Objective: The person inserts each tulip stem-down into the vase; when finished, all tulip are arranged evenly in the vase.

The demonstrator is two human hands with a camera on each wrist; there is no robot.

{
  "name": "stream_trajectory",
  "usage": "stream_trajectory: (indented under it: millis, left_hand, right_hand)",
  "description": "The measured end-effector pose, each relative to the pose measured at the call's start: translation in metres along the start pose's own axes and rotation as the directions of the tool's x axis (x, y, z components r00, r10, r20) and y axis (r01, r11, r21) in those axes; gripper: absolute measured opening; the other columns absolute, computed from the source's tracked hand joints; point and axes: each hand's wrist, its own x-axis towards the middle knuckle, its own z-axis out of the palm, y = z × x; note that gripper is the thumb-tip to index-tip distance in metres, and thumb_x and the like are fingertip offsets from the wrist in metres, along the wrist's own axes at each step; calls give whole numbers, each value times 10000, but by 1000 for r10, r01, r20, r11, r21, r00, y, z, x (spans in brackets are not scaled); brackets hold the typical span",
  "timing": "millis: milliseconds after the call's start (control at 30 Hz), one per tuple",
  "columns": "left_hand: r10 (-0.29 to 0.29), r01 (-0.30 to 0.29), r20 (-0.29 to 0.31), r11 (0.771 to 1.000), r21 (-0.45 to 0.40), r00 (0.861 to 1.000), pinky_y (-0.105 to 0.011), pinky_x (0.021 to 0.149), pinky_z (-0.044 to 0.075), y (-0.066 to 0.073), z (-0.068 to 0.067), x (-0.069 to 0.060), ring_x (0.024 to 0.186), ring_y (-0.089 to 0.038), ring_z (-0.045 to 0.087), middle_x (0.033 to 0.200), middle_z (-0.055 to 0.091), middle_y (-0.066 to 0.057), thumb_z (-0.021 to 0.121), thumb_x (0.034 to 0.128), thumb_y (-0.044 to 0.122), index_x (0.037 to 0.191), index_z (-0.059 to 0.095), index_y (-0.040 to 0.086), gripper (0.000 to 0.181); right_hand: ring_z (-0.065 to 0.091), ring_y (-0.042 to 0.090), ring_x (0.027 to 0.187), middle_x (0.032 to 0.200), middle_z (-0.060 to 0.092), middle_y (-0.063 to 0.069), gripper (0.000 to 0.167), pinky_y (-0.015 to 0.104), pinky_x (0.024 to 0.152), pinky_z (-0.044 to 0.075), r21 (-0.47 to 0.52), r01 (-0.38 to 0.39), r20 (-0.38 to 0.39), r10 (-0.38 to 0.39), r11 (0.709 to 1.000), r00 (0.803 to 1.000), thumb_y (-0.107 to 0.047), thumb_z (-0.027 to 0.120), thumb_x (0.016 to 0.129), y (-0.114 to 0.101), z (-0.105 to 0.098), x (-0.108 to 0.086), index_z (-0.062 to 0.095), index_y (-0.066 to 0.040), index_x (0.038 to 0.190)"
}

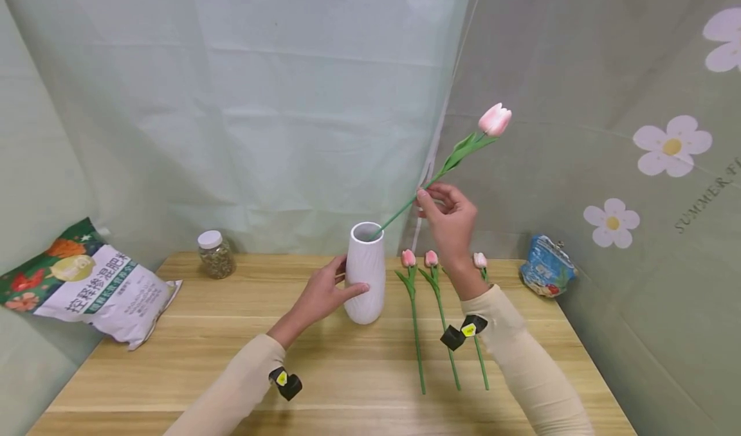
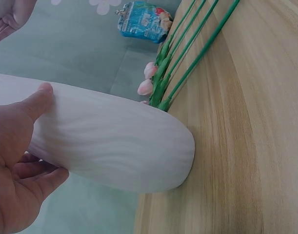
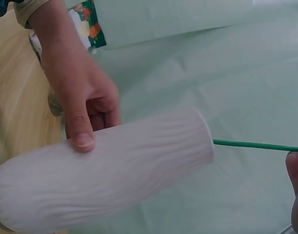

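A white ribbed vase stands upright on the wooden table. My left hand holds it from the left, thumb on the near face and fingers around the back; the left wrist view shows this hand close to the vase. Above and right of the vase, my right hand pinches the green stem of a pink tulip. The stem slants down, its lower end inside the vase mouth; the right wrist view shows the stem at the rim. How deep it reaches is hidden.
More pink tulips lie side by side right of the vase, partly behind my right forearm. A blue pouch sits at the back right. On the left are a lidded jar and a printed fertilizer bag. Fabric walls surround the table.
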Motion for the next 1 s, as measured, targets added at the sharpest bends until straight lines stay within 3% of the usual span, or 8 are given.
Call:
stream_trajectory:
  millis: [367,1000]
  left_hand:
    - [-3,3,3,1000,-14,1000,-501,1090,499,1,0,0,1313,-337,575,1432,578,-184,835,864,359,1488,459,33,798]
    - [26,-26,-1,999,-19,1000,-506,1085,503,0,0,-1,1304,-336,581,1417,588,-188,833,869,346,1485,456,24,791]
  right_hand:
    - [752,163,735,866,737,21,207,284,641,643,8,-34,16,34,999,999,-31,757,908,16,7,-15,679,116,1031]
    - [699,91,751,854,737,42,161,244,602,621,-125,-109,124,124,986,984,-76,781,903,37,15,-40,726,56,976]
